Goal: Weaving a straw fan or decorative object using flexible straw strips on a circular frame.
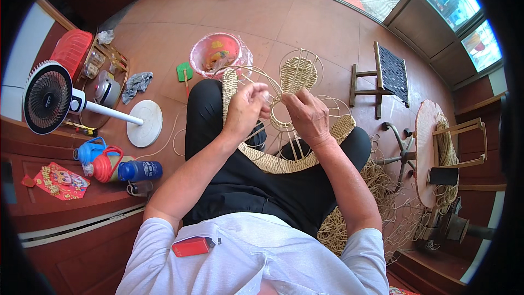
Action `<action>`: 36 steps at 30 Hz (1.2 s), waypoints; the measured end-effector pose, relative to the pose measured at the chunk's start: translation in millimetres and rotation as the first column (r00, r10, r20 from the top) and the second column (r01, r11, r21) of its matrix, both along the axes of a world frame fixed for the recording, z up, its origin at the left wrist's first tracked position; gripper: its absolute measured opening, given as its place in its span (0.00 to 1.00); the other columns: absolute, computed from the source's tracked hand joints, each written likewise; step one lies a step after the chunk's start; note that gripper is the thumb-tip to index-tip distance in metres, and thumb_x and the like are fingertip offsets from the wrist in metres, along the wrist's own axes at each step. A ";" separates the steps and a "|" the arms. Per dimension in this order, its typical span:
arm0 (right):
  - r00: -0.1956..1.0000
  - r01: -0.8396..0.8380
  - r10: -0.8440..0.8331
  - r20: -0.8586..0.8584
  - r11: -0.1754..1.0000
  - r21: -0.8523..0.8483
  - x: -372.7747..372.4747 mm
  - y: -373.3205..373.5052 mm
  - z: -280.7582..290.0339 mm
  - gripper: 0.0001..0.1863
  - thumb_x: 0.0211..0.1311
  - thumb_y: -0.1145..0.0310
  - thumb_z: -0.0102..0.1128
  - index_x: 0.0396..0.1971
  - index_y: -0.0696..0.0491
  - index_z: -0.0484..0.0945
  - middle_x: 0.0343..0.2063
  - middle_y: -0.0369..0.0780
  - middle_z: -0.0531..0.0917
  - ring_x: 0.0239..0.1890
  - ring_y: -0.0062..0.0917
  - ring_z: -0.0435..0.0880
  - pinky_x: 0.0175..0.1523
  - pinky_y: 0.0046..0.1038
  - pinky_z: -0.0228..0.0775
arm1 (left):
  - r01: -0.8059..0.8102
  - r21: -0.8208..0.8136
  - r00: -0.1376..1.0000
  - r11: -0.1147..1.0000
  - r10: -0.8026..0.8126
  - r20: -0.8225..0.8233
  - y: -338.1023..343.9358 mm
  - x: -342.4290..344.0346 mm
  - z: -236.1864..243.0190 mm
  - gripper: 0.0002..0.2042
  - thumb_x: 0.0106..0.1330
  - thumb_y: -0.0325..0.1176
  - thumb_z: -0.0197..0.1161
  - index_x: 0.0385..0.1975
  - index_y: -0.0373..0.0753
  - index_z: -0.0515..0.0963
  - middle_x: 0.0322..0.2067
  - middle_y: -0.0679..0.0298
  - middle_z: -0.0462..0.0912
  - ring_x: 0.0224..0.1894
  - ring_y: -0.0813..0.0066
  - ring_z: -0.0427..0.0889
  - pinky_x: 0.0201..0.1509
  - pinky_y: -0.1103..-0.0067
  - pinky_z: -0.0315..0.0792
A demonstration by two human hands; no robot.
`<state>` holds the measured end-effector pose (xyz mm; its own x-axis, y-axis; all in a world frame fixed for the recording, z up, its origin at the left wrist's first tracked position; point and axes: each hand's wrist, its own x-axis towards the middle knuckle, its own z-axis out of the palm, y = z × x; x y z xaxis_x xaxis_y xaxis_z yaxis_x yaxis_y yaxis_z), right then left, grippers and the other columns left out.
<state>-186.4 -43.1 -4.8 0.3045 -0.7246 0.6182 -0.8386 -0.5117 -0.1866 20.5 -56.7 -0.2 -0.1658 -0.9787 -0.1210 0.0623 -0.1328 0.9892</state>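
Across my lap lies a flower-shaped woven piece (284, 164), with a thick curved band of pale straw-coloured cord, thin bare hoops and a small centre ring (281, 123). One far petal (298, 74) is partly filled with weaving. My right hand (308, 114) is closed on the frame at the top of the centre ring; its fingertips hide what lies beneath. My left hand (248, 108) is beside the ring on its left, fingers curled and slightly blurred. Thin strands (248, 68) arc near its fingertips, and whether it grips one is hidden.
A pink basin (218, 54) in plastic stands ahead, near a green swatter (185, 72). Left are a fan (144, 123) and several bottles (140, 171). Coiled cord (376, 202) heaps on the right by a round-topped stool (426, 153); a dark-seated folding stool (391, 74) stands farther off.
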 end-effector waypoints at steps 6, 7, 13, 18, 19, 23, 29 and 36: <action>0.997 0.001 -0.003 0.075 1.000 0.020 3.5 -0.4 1.5 0.05 0.65 0.66 0.70 0.36 0.42 0.82 0.28 0.33 0.77 0.28 0.30 0.83 0.33 0.33 0.75 | -0.133 0.073 0.974 0.988 0.144 -0.173 -28.2 -0.2 11.9 0.12 0.82 0.36 0.62 0.54 0.33 0.75 0.36 0.62 0.81 0.24 0.83 0.82 0.23 0.85 0.78; 0.996 0.000 -0.002 0.090 1.000 0.020 4.1 -0.6 1.7 0.04 0.66 0.65 0.70 0.36 0.42 0.82 0.28 0.33 0.77 0.27 0.30 0.83 0.33 0.33 0.75 | -0.114 0.152 0.959 0.982 0.149 -0.243 -30.5 -0.8 13.2 0.12 0.82 0.36 0.62 0.53 0.34 0.75 0.36 0.62 0.81 0.24 0.83 0.82 0.22 0.85 0.78; 0.996 0.005 -0.008 0.092 0.999 0.039 4.5 0.0 1.1 0.05 0.65 0.65 0.71 0.36 0.42 0.82 0.28 0.33 0.76 0.27 0.29 0.83 0.33 0.34 0.75 | -0.127 0.229 0.913 0.965 0.204 -0.354 -35.3 -10.4 18.1 0.13 0.82 0.37 0.62 0.55 0.35 0.75 0.31 0.65 0.81 0.22 0.83 0.81 0.21 0.85 0.77; 0.995 0.008 -0.012 0.097 0.999 0.040 0.8 -2.6 0.6 0.05 0.64 0.66 0.72 0.36 0.42 0.82 0.27 0.33 0.76 0.27 0.30 0.83 0.33 0.34 0.75 | 0.191 -0.011 0.939 0.981 -0.180 0.293 -42.3 -11.6 34.2 0.13 0.80 0.32 0.59 0.57 0.34 0.81 0.32 0.60 0.86 0.26 0.79 0.85 0.25 0.81 0.78; 0.995 0.003 -0.007 0.104 0.999 0.037 1.9 -3.2 1.3 0.05 0.64 0.66 0.72 0.36 0.42 0.82 0.27 0.33 0.76 0.27 0.30 0.83 0.33 0.34 0.75 | 0.192 -0.012 0.939 0.981 -0.180 0.293 -46.4 -8.8 26.5 0.13 0.80 0.32 0.59 0.57 0.34 0.81 0.32 0.60 0.86 0.26 0.79 0.85 0.25 0.81 0.78; 0.987 -0.032 0.031 0.157 0.999 0.005 9.4 -8.5 4.8 0.05 0.65 0.66 0.72 0.36 0.42 0.82 0.27 0.34 0.76 0.27 0.31 0.83 0.33 0.35 0.74 | 0.377 -0.421 0.709 0.825 0.036 0.705 -58.3 4.1 13.2 0.14 0.77 0.31 0.58 0.56 0.32 0.82 0.35 0.49 0.90 0.28 0.66 0.91 0.34 0.70 0.84; 0.995 -0.007 0.004 0.099 0.999 0.034 0.9 2.2 2.5 0.05 0.66 0.67 0.71 0.37 0.42 0.82 0.27 0.35 0.76 0.26 0.31 0.82 0.32 0.36 0.72 | 0.498 -0.166 0.628 0.851 -0.222 0.746 -55.7 -3.7 33.5 0.11 0.76 0.31 0.57 0.50 0.34 0.81 0.28 0.51 0.87 0.29 0.57 0.91 0.36 0.65 0.86; 0.994 -0.023 0.021 0.105 1.000 0.011 2.7 0.7 3.4 0.06 0.63 0.66 0.73 0.38 0.42 0.85 0.27 0.34 0.77 0.26 0.31 0.82 0.32 0.35 0.73 | 0.463 -0.520 0.594 0.717 0.184 0.783 -48.4 -22.9 42.3 0.10 0.74 0.37 0.66 0.41 0.38 0.76 0.30 0.52 0.87 0.34 0.47 0.89 0.37 0.59 0.82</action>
